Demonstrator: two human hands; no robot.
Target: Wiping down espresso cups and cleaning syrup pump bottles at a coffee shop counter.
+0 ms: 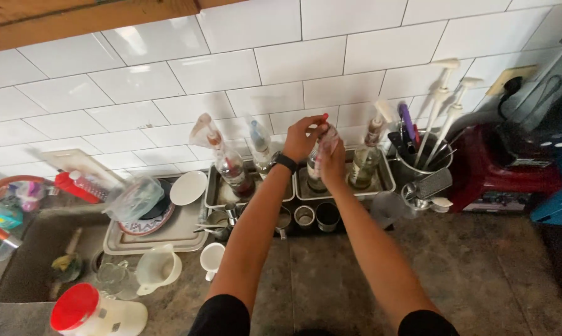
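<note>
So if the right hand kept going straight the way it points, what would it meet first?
The right hand is already on the bottle in the metal tray. Past it, probably the white tiled wall, though depth is hard to judge.

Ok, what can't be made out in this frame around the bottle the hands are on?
Head view:
- Top of the bottle: covered by the left hand and right hand, so each grip is unclear.
- Bottle contents: blurred, too small.
- Small metal cups: partly hidden behind the forearms.
- Blender: cut off by the right edge.
</note>
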